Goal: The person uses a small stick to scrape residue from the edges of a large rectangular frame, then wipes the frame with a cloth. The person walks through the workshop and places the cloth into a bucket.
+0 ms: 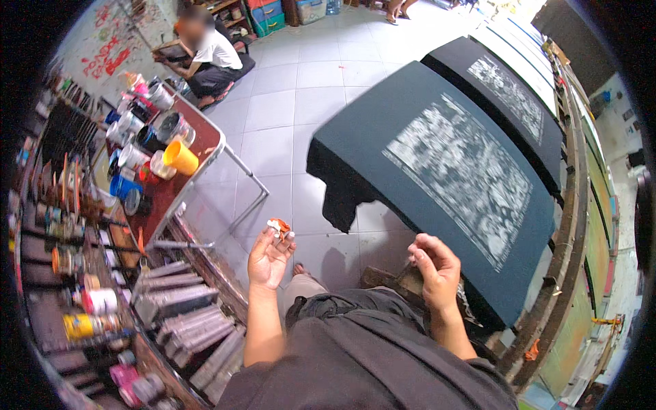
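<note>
My left hand (269, 264) is raised in front of me, palm up. Its fingertips hold a small crumpled orange-and-white wad (279, 228), perhaps tape. My right hand (435, 266) is loosely curled, thumb close to the fingers, and I see nothing in it. It appears beside the near edge of a dark blue-grey T-shirt (359, 123) spread on a sloping board. A large pale print (461, 179) covers much of that cloth. Some black fabric (341, 195) hangs below its left edge.
A folding table (205, 154) at left carries several paint tubs and a yellow cup (180, 158). Wooden-framed pieces (189, 302) stand below it. Another printed black shirt (497, 87) lies farther along the rail (576, 205). A person (212, 56) sits on the tiled floor.
</note>
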A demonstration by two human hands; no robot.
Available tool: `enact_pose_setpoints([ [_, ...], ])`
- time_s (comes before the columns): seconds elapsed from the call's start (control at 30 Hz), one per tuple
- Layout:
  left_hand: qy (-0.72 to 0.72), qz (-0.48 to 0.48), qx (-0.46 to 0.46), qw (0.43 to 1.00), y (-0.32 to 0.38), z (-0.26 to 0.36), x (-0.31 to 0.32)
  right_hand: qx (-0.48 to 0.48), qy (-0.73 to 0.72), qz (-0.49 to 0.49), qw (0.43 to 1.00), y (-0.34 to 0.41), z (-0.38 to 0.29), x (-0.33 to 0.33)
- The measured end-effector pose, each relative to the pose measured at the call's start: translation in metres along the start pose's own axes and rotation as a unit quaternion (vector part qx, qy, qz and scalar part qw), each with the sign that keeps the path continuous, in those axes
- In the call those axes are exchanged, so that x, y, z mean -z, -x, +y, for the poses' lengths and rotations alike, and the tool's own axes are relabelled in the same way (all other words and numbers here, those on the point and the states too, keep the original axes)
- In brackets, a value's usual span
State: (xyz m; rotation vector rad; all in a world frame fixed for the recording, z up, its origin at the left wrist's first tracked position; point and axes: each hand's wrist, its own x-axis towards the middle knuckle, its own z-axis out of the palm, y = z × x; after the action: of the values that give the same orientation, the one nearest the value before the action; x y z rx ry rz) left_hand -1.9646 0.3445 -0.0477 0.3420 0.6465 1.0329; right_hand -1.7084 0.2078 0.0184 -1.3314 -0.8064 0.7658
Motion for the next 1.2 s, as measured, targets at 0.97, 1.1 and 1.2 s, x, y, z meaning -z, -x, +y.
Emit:
enact_pose_setpoints([
  [0.97,-0.181,-0.228,0.371,0.882,-0.578,0.066,-0.229,-0.052,0.075,0.429,0.899,-0.339,-0.010,-0.146],
  [1.1,-0.168,-0.338,0.434,0.818,-0.627,0.016,-0.267,-0.062,0.144,0.486,0.860,-0.359,-0.013,-0.123],
  [1.2,-0.210,-0.310,0.461,0.805,-0.662,-0.022,-0.288,-0.023,0.150,0.540,0.828,-0.379,-0.022,-0.113],
])
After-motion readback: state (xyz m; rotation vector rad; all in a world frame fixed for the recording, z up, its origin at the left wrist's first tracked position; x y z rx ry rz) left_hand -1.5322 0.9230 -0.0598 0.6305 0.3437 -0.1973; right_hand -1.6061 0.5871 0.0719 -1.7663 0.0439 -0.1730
